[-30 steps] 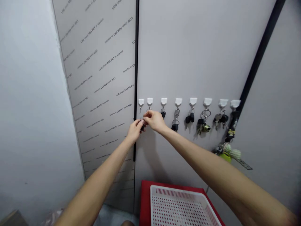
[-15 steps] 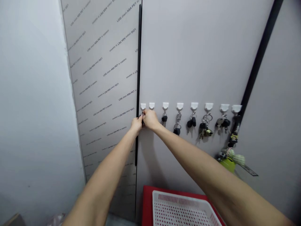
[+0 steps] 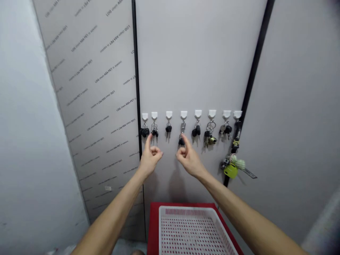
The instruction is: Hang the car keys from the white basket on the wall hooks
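Note:
My left hand (image 3: 149,158) is in front of the grey panel, index finger stretched up, other fingers curled, holding nothing. Its fingertip overlaps the second bunch of keys (image 3: 154,132) from the left; whether it touches them I cannot tell. My right hand (image 3: 189,159) points up the same way, also empty. Its index fingertip is just in front of the black-headed keys on a long clip (image 3: 182,128). Between the hands' fingertips hangs another pair of black keys (image 3: 168,129). At the far left, black-headed keys (image 3: 145,132) hang from a white hook (image 3: 145,117).
More keys (image 3: 196,131) hang along the row to the right, some with a brass-coloured piece (image 3: 212,140). A lanyard with a yellow-green charm (image 3: 230,170) hangs at the right end. Below, a white perforated basket (image 3: 160,230) rests on a red surface (image 3: 153,226).
Both hands have left the far-left hook and come down, apart from each other, the right one moving rightward. Keys now show on the two leftmost hooks. The camera view has shifted right.

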`<state>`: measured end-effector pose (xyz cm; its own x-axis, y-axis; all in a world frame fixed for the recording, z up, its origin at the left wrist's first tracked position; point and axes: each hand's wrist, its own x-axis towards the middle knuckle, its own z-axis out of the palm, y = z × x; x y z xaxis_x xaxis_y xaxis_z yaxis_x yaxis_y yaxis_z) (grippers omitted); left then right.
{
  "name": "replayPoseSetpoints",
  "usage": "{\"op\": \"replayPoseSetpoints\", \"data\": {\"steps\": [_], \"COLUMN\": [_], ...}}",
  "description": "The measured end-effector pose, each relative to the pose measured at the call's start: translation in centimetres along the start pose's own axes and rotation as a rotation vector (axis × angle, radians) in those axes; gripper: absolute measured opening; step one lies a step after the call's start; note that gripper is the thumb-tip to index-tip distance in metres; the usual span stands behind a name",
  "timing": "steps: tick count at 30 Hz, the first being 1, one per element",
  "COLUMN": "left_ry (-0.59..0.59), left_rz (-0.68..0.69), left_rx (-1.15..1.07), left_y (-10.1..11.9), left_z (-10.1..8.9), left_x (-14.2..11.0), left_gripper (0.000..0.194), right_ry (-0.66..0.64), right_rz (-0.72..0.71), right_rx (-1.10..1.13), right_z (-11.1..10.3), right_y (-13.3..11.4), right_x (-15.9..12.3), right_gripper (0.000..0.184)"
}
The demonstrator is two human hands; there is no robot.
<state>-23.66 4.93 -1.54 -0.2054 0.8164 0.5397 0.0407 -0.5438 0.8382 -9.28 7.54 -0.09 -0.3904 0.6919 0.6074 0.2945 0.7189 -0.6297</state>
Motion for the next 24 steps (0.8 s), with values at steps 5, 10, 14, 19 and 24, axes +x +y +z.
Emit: {"op": "replayPoseSetpoints", "data": {"steps": [5, 10, 14, 19, 24], "left_ry": [-0.128, -0.223, -0.296, 0.119, 0.589], "left_rz": [0.229, 0.215, 0.173, 0.201, 0.215], "left_rx": [-0.143, -0.166, -0.052, 0.430, 0.767], "left_y": [5.9, 5.5, 3.9, 0.6, -0.9], "left_z": [4.1, 5.3, 5.0, 2.1, -0.1], "left_x": [0.1, -0.1, 0.1, 2.1, 4.6], "left_gripper": [0.078, 0.078, 0.070, 0.046, 0.045], "right_ry": [0.143, 0.128, 0.095, -0.017, 0.203], "right_rz": [-0.176, -0.160, -0.138, 0.022, 0.131], "right_rx": [0.128, 0.136, 0.162, -0.047, -0.249], "right_z": [-3.2, -4.0, -3.3, -1.8, -0.3], "right_y": [-4.1, -4.0, -3.1, -1.3, -0.7], "right_x": [0.3, -0.1, 0.0, 1.1, 4.8], "right_gripper": [0.071, 0.070, 0.069, 0.041, 0.037]}}
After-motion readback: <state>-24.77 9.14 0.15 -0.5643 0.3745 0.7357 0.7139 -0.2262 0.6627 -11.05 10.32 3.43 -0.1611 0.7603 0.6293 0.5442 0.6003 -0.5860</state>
